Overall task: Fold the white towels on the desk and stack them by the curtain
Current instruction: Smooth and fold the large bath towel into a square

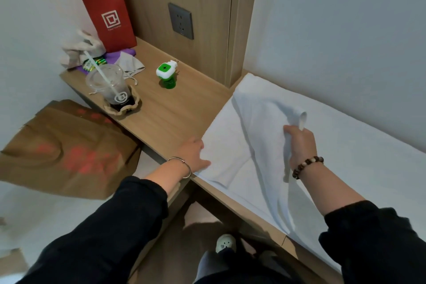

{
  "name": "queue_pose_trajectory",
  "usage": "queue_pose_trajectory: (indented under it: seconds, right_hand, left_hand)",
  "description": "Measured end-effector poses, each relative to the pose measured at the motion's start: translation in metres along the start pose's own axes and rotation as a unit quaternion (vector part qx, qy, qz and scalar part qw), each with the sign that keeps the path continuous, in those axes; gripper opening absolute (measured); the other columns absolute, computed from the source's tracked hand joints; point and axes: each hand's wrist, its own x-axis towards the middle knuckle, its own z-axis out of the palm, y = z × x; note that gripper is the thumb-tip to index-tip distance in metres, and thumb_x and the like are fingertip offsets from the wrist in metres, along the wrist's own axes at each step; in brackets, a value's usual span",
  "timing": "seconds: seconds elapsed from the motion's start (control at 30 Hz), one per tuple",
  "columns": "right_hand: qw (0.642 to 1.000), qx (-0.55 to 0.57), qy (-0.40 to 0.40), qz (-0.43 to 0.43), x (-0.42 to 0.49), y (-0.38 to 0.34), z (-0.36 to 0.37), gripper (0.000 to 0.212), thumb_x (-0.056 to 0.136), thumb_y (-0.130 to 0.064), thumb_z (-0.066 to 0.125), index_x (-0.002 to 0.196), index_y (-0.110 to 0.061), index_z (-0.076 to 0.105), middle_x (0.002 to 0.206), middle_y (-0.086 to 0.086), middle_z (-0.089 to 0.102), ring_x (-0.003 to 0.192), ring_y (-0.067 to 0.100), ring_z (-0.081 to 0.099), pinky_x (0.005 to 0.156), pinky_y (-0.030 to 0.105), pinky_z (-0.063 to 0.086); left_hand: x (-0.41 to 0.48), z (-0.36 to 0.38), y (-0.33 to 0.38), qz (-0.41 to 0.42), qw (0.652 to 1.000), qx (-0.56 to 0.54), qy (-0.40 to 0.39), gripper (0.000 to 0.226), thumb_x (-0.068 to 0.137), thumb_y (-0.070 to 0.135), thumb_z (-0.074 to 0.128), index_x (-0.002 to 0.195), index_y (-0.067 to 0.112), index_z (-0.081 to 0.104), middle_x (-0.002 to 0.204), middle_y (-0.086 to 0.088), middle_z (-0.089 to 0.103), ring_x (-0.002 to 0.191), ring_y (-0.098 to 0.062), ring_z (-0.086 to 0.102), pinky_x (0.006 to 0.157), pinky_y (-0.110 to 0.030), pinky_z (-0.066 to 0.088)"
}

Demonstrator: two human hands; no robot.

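A white towel (244, 136) lies spread on the right part of the wooden desk (170, 110), over more white cloth that runs off to the right. My right hand (299, 143) grips a bunched edge of the towel and holds it lifted above the desk, so the cloth hangs in a fold below the wrist. My left hand (194, 154) rests on the towel's near left corner at the desk's front edge, with its fingers partly hidden by the cloth.
On the desk's left end stand a plastic cup with a straw (113, 87), a green plug-in device (167, 75), a red paper bag (106, 7) and loose items. A brown paper bag (66, 147) sits left of the desk. A wall socket (181, 21) is behind.
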Motion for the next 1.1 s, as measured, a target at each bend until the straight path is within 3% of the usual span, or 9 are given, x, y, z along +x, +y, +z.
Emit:
queue_pose_trajectory:
  seconds: [0.13, 0.27, 0.47, 0.7, 0.9, 1.1]
  right_hand:
    - [1.0, -0.024, -0.008, -0.006, -0.004, 0.002, 0.006, 0.009, 0.072, -0.02, 0.057, 0.077, -0.016, 0.051, 0.058, 0.001, 0.041, 0.053, 0.018, 0.038, 0.054, 0.027, 0.029]
    - [0.999, -0.035, -0.006, -0.008, -0.004, 0.001, 0.006, 0.008, 0.075, -0.02, 0.057, 0.075, -0.017, 0.049, 0.059, 0.001, 0.04, 0.055, 0.017, 0.038, 0.054, 0.028, 0.029]
    - [0.998, -0.053, 0.015, -0.009, 0.0, 0.001, -0.003, 0.012, 0.082, -0.015, 0.055, 0.072, -0.016, 0.048, 0.054, -0.002, 0.037, 0.048, 0.015, 0.035, 0.049, 0.026, 0.026]
    - [0.998, -0.062, 0.026, -0.001, -0.003, -0.002, -0.008, 0.008, 0.084, -0.014, 0.053, 0.077, -0.014, 0.049, 0.056, 0.0, 0.039, 0.049, 0.016, 0.037, 0.048, 0.025, 0.028]
    - [0.998, -0.054, 0.031, -0.002, -0.008, -0.008, -0.011, 0.002, 0.085, -0.012, 0.052, 0.085, -0.013, 0.051, 0.055, -0.001, 0.037, 0.047, 0.015, 0.034, 0.037, 0.018, 0.026]
    - [0.998, -0.047, 0.036, -0.026, -0.013, -0.018, -0.017, 0.027, 0.084, -0.011, 0.052, 0.063, -0.018, 0.037, 0.039, -0.013, 0.029, 0.035, 0.006, 0.026, 0.035, 0.014, 0.02]
  left_hand:
    - [0.001, 0.002, 0.027, -0.082, 0.987, 0.116, 0.07, 0.029, 0.09, 0.032, 0.052, 0.113, 0.014, 0.054, 0.11, -0.003, 0.052, 0.091, -0.02, 0.053, 0.065, -0.029, 0.043]
    - [0.007, 0.003, 0.033, -0.114, 0.99, 0.046, 0.075, 0.016, 0.086, 0.013, 0.049, 0.099, 0.011, 0.059, 0.094, -0.002, 0.058, 0.075, -0.019, 0.053, 0.061, -0.027, 0.044]
    - [0.007, 0.004, 0.025, -0.118, 0.989, 0.011, 0.092, 0.016, 0.087, 0.017, 0.047, 0.093, 0.015, 0.062, 0.083, 0.001, 0.055, 0.071, -0.016, 0.051, 0.053, -0.024, 0.036]
    - [0.01, 0.007, 0.022, -0.121, 0.988, 0.016, 0.093, 0.018, 0.088, 0.009, 0.045, 0.092, 0.015, 0.061, 0.086, -0.001, 0.061, 0.072, -0.017, 0.054, 0.058, -0.026, 0.044]
    - [0.017, 0.008, 0.029, -0.08, 0.989, 0.021, 0.122, 0.023, 0.093, 0.038, 0.049, 0.095, 0.015, 0.053, 0.089, 0.0, 0.053, 0.075, -0.017, 0.052, 0.059, -0.028, 0.042]
    - [0.023, 0.01, 0.043, -0.079, 0.989, 0.045, 0.114, 0.017, 0.094, 0.016, 0.046, 0.1, 0.012, 0.061, 0.1, -0.004, 0.059, 0.079, -0.017, 0.049, 0.062, -0.026, 0.039]
